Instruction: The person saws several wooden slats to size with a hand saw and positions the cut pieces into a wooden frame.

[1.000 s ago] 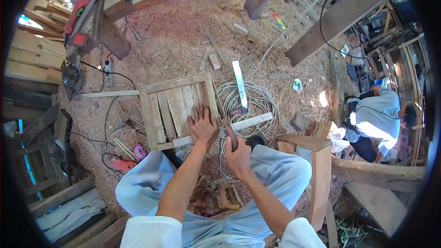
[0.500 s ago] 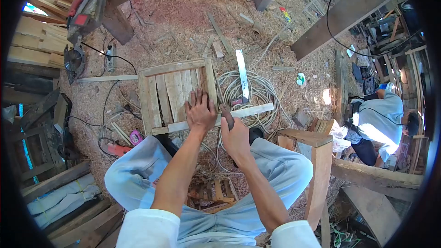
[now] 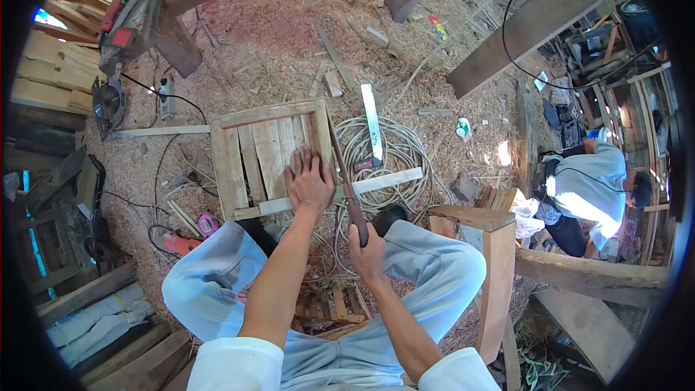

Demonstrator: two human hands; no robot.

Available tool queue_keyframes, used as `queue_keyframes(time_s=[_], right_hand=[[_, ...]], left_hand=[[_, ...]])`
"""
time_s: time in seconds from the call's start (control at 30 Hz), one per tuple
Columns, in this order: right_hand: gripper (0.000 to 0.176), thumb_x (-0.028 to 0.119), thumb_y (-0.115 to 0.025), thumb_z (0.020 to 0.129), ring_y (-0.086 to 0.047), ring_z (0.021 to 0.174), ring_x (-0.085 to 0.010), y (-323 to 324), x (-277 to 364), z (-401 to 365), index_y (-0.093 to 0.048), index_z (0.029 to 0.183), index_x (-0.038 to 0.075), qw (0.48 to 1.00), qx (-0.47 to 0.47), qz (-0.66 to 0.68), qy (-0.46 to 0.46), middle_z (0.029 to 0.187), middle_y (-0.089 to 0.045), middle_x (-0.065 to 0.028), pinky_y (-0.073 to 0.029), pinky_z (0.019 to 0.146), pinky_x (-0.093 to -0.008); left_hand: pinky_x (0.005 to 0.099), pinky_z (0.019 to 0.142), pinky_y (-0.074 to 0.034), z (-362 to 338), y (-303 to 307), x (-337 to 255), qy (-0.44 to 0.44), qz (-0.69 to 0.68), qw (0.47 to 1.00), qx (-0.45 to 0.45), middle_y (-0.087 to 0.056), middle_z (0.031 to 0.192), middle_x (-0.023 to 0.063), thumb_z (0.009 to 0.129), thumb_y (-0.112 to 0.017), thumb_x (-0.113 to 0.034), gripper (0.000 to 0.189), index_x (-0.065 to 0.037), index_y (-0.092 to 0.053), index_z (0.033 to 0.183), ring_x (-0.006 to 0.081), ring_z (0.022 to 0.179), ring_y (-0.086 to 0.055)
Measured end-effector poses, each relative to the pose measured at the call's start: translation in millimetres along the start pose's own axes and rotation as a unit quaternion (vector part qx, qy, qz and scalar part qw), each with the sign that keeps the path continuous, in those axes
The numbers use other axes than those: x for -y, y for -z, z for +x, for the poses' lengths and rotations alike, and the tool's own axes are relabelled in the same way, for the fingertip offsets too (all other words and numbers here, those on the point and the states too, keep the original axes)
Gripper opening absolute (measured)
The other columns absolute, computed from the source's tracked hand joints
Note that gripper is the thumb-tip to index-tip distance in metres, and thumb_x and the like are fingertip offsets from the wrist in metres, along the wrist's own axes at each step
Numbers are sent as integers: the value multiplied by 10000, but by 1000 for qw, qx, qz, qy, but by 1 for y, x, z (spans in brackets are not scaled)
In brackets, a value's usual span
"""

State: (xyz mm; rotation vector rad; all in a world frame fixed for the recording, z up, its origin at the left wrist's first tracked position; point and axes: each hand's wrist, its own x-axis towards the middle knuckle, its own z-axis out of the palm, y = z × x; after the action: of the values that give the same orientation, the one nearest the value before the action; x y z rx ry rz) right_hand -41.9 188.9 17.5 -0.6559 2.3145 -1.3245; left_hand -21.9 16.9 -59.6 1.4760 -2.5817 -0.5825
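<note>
A slatted wooden panel [image 3: 269, 114] lies on the sawdust floor in front of my knees. My left hand [image 3: 311, 182] rests on its lower right part, fingers spread. A pale wooden strip [image 3: 391, 179] runs across the panel's near edge and sticks out past its right side. My right hand [image 3: 367, 253] is wrapped round the brown handle of a handsaw [image 3: 355, 210]. The saw's long thin blade crosses the strip close beside the panel's right edge; its teeth are too small to see.
A coiled hose or cable [image 3: 427, 152] lies right of the panel with a white-and-dark bar [image 3: 371, 119] on it. A pink tape measure [image 3: 208, 224] and a circular saw [image 3: 108, 105] are at left. A wooden post [image 3: 498, 282] stands by my right knee. Another person [image 3: 588, 188] crouches at far right.
My right hand has pulled the handsaw back toward my body, baring more of the blade. The left hand stays on the panel. The whole view has shifted slightly.
</note>
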Motion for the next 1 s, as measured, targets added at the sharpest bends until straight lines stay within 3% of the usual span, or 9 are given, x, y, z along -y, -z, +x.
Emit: queue_keyframes(time_s=[0.17, 0.3, 0.4, 0.53, 0.63, 0.7, 0.77, 0.93, 1.0], right_hand=[[411, 333, -615, 919, -579, 528, -382, 6, 42, 48, -564, 736, -32, 998, 20, -62, -21, 566, -531, -216, -433, 523, -426], [439, 345, -605, 922, -586, 530, -385, 2, 38, 56, -549, 705, -32, 995, -13, -93, 44, 576, -551, -221, -434, 514, -425], [378, 305, -634, 907, -578, 494, -359, 0, 14, 36, -558, 712, -9, 998, 0, -52, 31, 558, -543, -196, -425, 482, -414], [285, 227, -631, 910, -464, 446, -167, -21, -27, 12, -581, 750, -3, 982, -116, 3, 149, 520, -466, -89, -390, 468, -342], [292, 235, -635, 908, -464, 448, -172, -10, -28, 20, -582, 755, -8, 997, -38, 17, 70, 523, -470, -89, -390, 469, -334], [333, 279, -615, 915, -509, 447, -238, -6, -5, 32, -600, 775, -23, 998, -9, 18, 52, 535, -512, -129, -416, 495, -373], [395, 346, -571, 929, -590, 550, -401, -8, 29, 56, -624, 802, -24, 984, -47, -117, 124, 570, -561, -209, -457, 562, -440], [472, 405, -558, 918, -603, 607, -434, 4, 71, 104, -645, 772, -36, 989, 87, -113, -48, 617, -578, -241, -461, 614, -471], [474, 412, -561, 914, -601, 601, -432, 7, 40, 75, -650, 783, -34, 996, 26, -90, 7, 612, -575, -239, -462, 614, -468]], left_hand=[[556, 1140, -181, 2, 1, 0, -4, -16, 999, -39, -387, 1501, 125, 957, -375, -346, 504, -64, -487, 1360, 334, 1424, -273], [551, 1135, -193, 3, 12, -9, 21, -18, 1000, -4, -386, 1498, 140, 965, -348, -295, 471, -55, -491, 1345, 332, 1424, -273], [557, 1106, -238, 6, 1, -2, 5, -22, 998, -55, -403, 1484, 142, 965, -371, -280, 444, -37, -496, 1314, 331, 1406, -304], [545, 1079, -280, 12, -10, -1, 1, -27, 993, -117, -444, 1433, 162, 957, -404, -274, 433, -35, -482, 1310, 330, 1372, -342], [529, 1062, -295, 9, -14, 3, -7, -43, 990, -133, -460, 1405, 161, 942, -429, -270, 417, -40, -491, 1285, 330, 1341, -366], [506, 1040, -311, 9, -22, 7, -17, -23, 990, -138, -488, 1351, 161, 932, -441, -247, 408, -34, -477, 1278, 329, 1292, -402], [494, 1033, -314, 0, -9, 0, -11, -17, 990, -136, -489, 1336, 162, 923, -451, -234, 418, -28, -460, 1287, 327, 1278, -410], [463, 1039, -303, -1, -3, -3, -10, 9, 991, -135, -468, 1339, 169, 891, -483, -201, 462, -14, -417, 1308, 321, 1260, -416], [460, 1042, -294, 2, -4, -4, -24, -7, 991, -131, -442, 1360, 177, 871, -500, -193, 499, -14, -396, 1325, 320, 1259, -405]])
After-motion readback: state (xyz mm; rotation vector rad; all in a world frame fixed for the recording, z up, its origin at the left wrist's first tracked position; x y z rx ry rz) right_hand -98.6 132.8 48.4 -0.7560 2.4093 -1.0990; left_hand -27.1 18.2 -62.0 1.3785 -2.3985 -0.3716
